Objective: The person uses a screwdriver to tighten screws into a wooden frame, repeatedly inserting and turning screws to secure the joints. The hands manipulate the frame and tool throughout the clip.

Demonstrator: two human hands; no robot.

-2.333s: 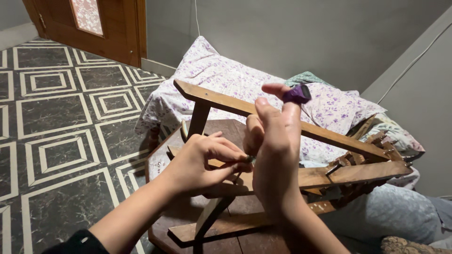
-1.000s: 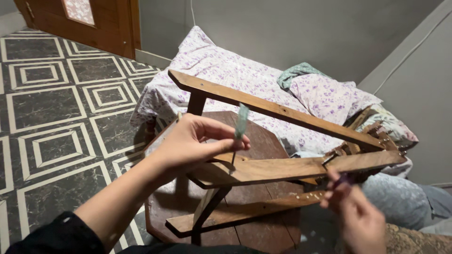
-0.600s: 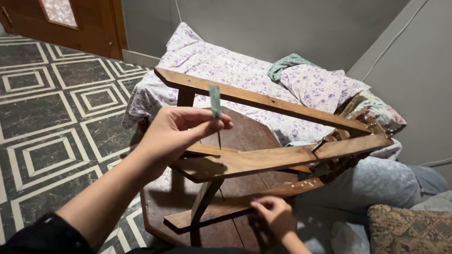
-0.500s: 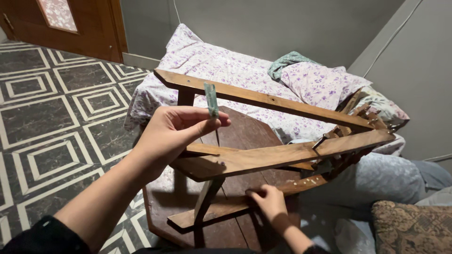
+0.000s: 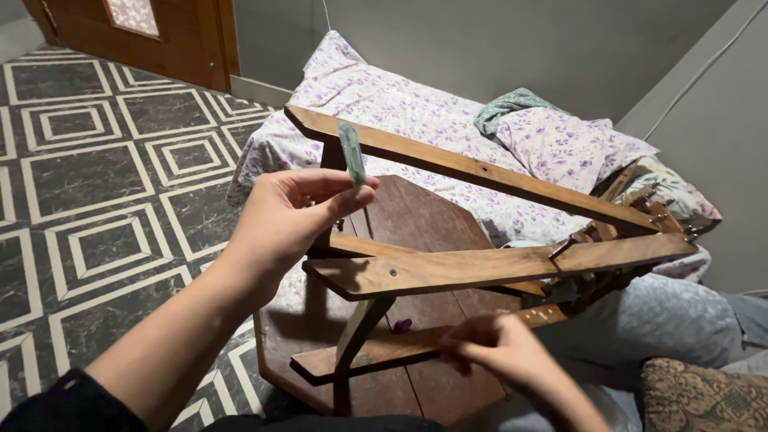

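Two hands unmoved, left hand (image 5: 292, 212) still pinching green strip (image 5: 351, 154), right hand (image 5: 500, 352) curled, contents unclear.

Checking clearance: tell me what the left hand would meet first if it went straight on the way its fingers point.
Probably the slanted upper wooden bar of the frame, just beyond the left hand; depth is unclear.
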